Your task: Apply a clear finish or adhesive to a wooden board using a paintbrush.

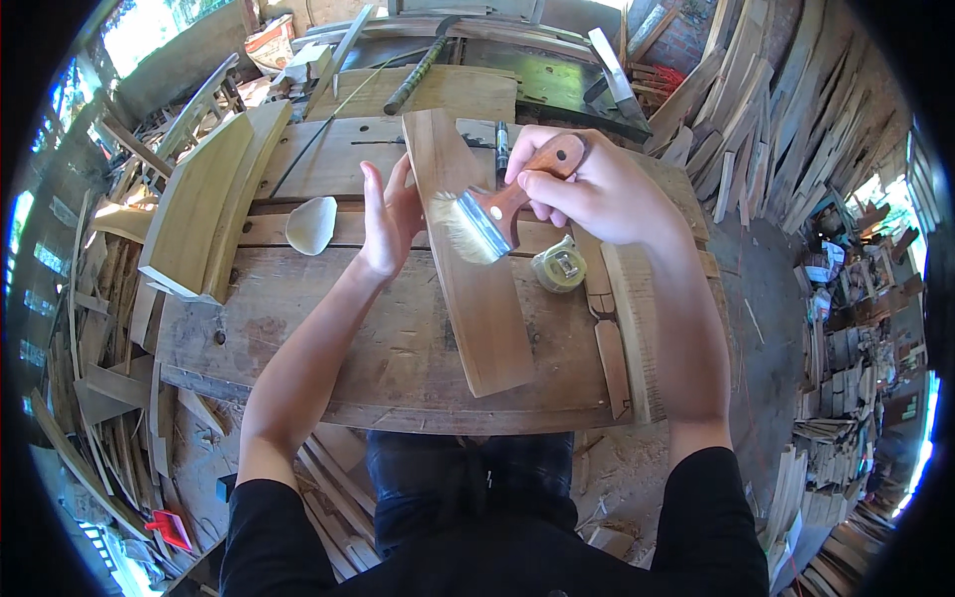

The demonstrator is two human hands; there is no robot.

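A flat wooden board [487, 323] with an angled top end stands at a slant over the wooden workbench [378, 318]. My left hand [391, 224] holds it by the left edge, thumb up and fingers partly hidden behind the board. In my right hand [597, 194] is a wide paintbrush [507, 204], gripped by its brown wooden handle. Its pale bristles lie against the board's face. A round tape measure [559, 267] sits on the bench just right of the board. Left of my left hand lies a thin, whitish oval piece [311, 226].
Joined pale planks [209, 199] stand at the bench's left end. A dark marker [501, 149] and a dark-wrapped rod [416, 75] lie farther back. Narrow wooden strips [609, 343] run along the right side. Stacked boards [776, 109] lean at the far right. A red dustpan-like object [171, 529] is low left.
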